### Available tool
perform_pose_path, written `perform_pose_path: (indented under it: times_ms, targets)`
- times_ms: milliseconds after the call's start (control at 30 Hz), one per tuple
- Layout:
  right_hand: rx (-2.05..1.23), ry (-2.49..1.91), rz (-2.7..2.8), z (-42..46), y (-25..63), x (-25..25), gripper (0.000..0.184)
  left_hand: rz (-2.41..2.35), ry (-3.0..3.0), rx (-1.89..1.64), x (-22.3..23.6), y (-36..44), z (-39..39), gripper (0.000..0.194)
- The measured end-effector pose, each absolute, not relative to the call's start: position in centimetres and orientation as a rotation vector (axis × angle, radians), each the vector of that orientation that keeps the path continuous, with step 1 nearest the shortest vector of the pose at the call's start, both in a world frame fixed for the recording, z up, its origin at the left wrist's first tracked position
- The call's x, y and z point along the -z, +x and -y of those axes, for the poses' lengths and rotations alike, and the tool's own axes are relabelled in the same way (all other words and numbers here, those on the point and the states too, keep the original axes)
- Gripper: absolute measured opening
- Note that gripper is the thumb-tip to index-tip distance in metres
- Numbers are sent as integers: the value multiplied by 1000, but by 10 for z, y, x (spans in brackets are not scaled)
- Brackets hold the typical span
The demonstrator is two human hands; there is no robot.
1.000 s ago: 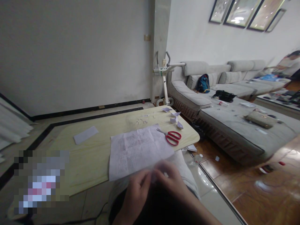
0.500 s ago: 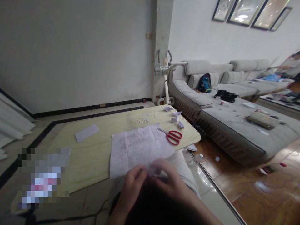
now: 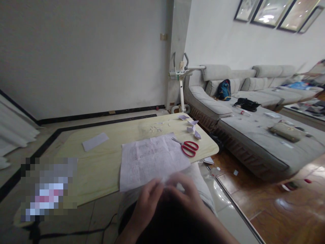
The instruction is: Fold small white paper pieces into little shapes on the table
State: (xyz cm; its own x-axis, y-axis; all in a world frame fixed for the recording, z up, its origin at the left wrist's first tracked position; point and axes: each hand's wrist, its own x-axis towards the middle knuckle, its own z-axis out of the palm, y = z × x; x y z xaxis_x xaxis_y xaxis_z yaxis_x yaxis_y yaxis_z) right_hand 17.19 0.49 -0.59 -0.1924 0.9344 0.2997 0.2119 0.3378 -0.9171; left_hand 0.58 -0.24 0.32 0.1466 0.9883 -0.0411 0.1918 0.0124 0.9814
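Close to my lap, my left hand point(image 3: 151, 194) and my right hand point(image 3: 185, 190) meet fingertip to fingertip. Between them they pinch a small piece of white paper point(image 3: 164, 179), partly hidden by the fingers and blurred. Just beyond lies a large creased sheet of printed paper point(image 3: 149, 156), its near edge hanging over the table's front. Red-handled scissors point(image 3: 189, 148) rest on its right edge, blades slightly apart and pointing up-left. Several small folded paper shapes point(image 3: 192, 128) stand at the table's far right corner.
The pale yellow table point(image 3: 101, 169) carries thin paper slivers point(image 3: 156, 129) at its far side and a white paper strip point(image 3: 95, 141) at left. A blurred-out device point(image 3: 48, 193) sits front left. A grey sofa point(image 3: 251, 135) with bags is at right; a dark cable point(image 3: 76, 233) runs below.
The view has shifted slightly, so the table and room sit a little further right. Both hands stay together at the small paper, their fingers having moved a little.
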Motion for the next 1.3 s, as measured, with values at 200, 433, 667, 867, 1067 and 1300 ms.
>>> perform_pose_path:
  times_ms: [200,433,667,867,1067,1300]
  targets:
    - [-956,-1059,1590,-4,172,10,12,-1157,1455,-865,-6,4,4,29]
    - [-899,-1086,1486,-2,167,10,18,-1177,1391,-995,7,8,6,25]
    - [-949,-1111,1405,-1,166,14,19,-1185,1426,-1104,5,11,7,12]
    - [-1001,-1142,1400,-1,171,18,10,-1219,1425,-1122,0,8,7,12]
    - [-1044,-1118,1385,-3,175,21,12,-1310,1445,-1139,3,2,2,13]
    - [-1112,-1105,1331,-4,175,22,11,-1299,1690,-1085,1,-4,0,17]
